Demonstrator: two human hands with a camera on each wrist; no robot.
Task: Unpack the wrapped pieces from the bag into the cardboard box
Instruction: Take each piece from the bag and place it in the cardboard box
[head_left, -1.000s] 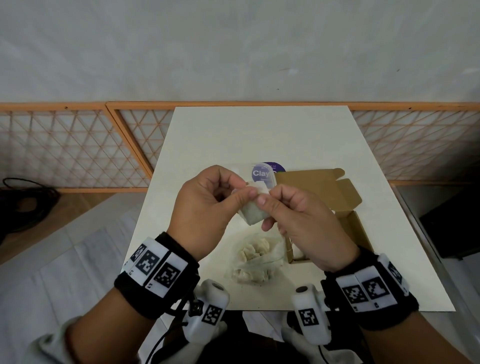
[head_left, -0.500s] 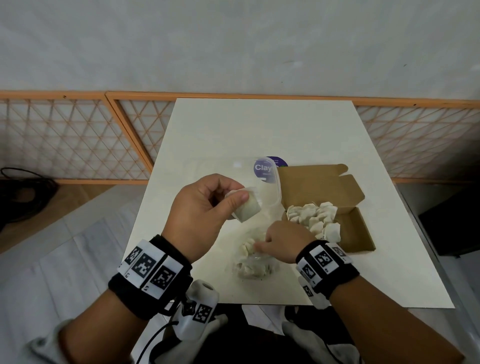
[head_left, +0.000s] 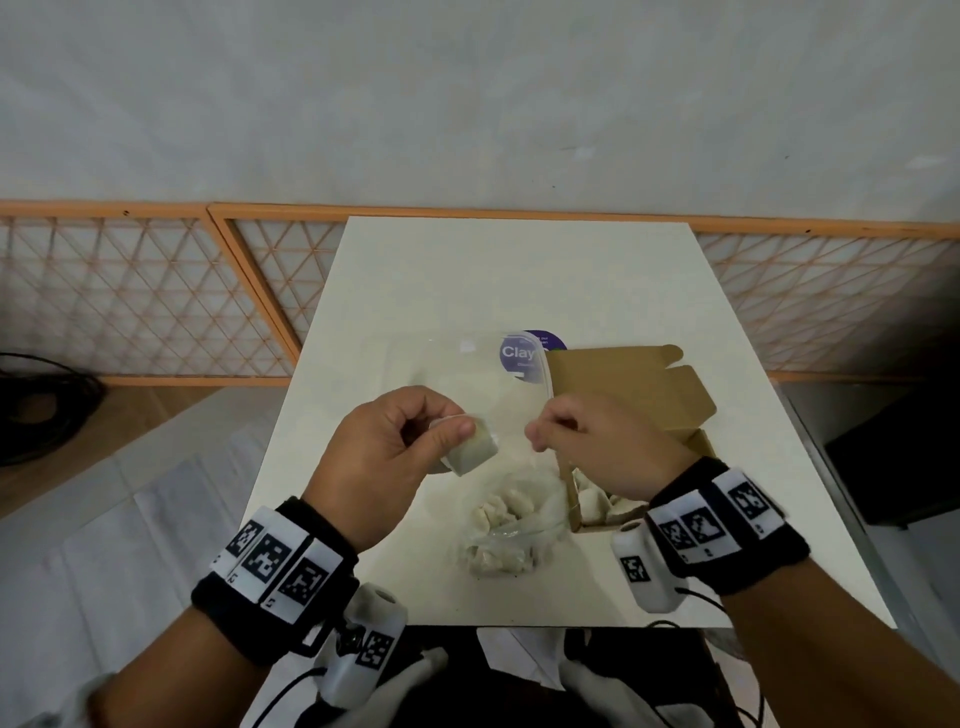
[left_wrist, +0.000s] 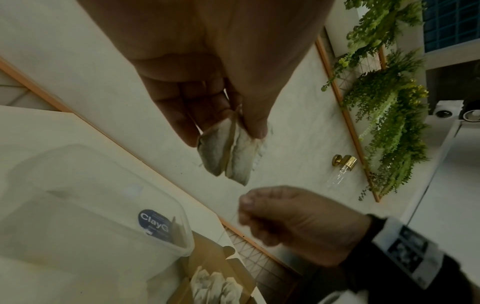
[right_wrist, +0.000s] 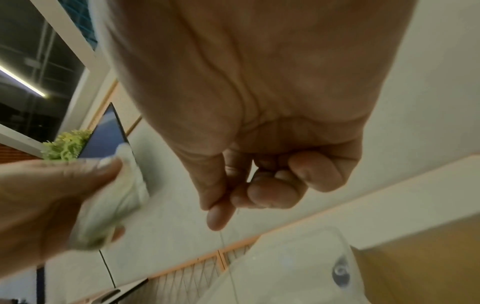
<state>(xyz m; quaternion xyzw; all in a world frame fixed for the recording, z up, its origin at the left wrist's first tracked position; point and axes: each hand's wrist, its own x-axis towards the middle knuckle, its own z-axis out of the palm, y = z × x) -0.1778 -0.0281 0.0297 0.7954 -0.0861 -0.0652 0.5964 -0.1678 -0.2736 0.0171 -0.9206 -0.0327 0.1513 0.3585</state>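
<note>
My left hand (head_left: 457, 431) is raised above the table and pinches a white wrapped piece (head_left: 475, 452) between thumb and fingers. The left wrist view shows that piece (left_wrist: 226, 158) as two wrapped lobes side by side. To its right, my right hand (head_left: 537, 439) is curled, thumb and forefinger pinching the thin upper edge of the clear bag (head_left: 511, 525). The bag lies on the table below with several wrapped pieces inside. The open cardboard box (head_left: 639, 395) stands to the right, partly behind my right hand, and holds several wrapped pieces (head_left: 592, 501).
A clear plastic tub (head_left: 467, 364) with a purple "Clay" label (head_left: 519, 353) sits just behind my hands, against the box. The white table (head_left: 519, 270) ends near my wrists. An orange lattice fence (head_left: 156, 296) runs along the wall behind.
My right hand let go of the piece, dipped to the bag, and has now risen pinching the bag's edge. My left hand has kept hold of the wrapped piece.
</note>
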